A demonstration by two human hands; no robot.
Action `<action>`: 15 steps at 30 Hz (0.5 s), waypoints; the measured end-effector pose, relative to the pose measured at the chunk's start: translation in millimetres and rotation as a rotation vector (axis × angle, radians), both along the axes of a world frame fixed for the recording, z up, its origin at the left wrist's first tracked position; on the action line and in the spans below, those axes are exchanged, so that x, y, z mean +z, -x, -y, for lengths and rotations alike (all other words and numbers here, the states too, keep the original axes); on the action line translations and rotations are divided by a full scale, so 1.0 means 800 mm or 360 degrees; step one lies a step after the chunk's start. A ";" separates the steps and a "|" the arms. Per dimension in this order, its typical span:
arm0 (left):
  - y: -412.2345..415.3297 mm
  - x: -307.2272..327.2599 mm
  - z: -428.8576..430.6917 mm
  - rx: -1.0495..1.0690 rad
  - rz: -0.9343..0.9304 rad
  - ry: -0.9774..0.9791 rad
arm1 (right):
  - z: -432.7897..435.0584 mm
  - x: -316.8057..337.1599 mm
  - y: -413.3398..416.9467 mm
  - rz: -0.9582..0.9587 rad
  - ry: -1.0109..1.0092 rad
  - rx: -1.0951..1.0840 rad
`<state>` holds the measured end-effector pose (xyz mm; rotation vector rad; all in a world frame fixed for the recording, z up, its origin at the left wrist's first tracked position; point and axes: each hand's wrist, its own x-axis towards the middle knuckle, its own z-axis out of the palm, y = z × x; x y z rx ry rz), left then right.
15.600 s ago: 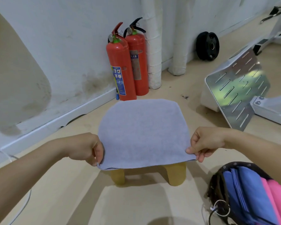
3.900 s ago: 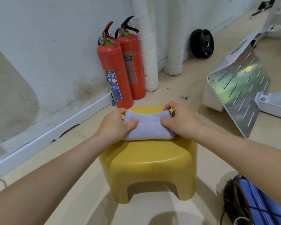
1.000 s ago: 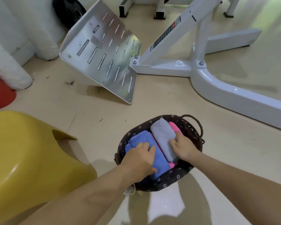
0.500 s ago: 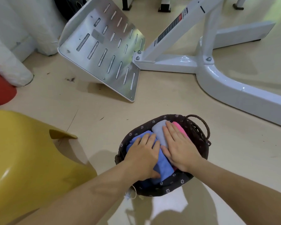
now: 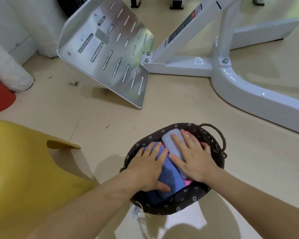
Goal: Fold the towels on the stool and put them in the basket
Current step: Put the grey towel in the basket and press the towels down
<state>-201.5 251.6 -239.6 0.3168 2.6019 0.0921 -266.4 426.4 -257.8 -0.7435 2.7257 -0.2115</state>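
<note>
— On the floor at the left, what is shown of the yellow stool (image 5: 24, 169)?
— Only a part of it is shown, and no towel is seen on that part.
— Which step is judged to be in hand?
— The end of the placing. The left hand (image 5: 148, 169) is laid flat on the blue towel (image 5: 169, 173), with its fingers straight and spread, and nothing is gripped by it. Just beside that, the grey towel (image 5: 169, 137) is pressed down by the right hand (image 5: 193, 161), which is likewise held wide and flat, with nothing pinched. A pink towel (image 5: 187, 182) is glimpsed beneath and between the other two. All three are lodged, folded, inside the dark flowered basket (image 5: 185, 202), which is set on the floor to the right of the stool.
— What is called for next?
— It is judged that both hands are to be lifted straight up, so that the folds are not dragged loose. Whether more towels are waiting cannot be told, since the stool's top is mostly out of view.
— Can any writing be read?
— No brand is seen on the slotted metal plate (image 5: 107, 54) or on the basket. Further right, a long black-and-red label (image 5: 181, 28) is carried on the slanted bar of the white frame (image 5: 248, 94), but its print is too small to be made out.
</note>
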 end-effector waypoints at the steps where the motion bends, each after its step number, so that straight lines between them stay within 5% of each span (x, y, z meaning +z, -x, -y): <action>1: 0.000 0.007 0.001 0.0003 -0.0031 -0.0018 | 0.000 0.007 0.000 -0.0048 0.0076 -0.0025; 7: -0.002 0.058 0.015 0.0178 -0.0631 -0.0101 | 0.001 0.046 0.023 -0.0616 0.0292 -0.0231; 10: -0.024 0.067 0.034 0.0330 -0.0895 -0.0072 | -0.013 0.053 0.031 -0.0543 0.0136 -0.0530; 12: -0.044 0.069 0.049 0.0489 -0.0842 -0.0045 | -0.025 0.055 0.033 -0.0329 0.0081 -0.0698; 15: -0.073 0.070 0.062 0.0820 -0.0331 0.0007 | -0.048 0.046 0.038 -0.0018 0.0282 -0.0935</action>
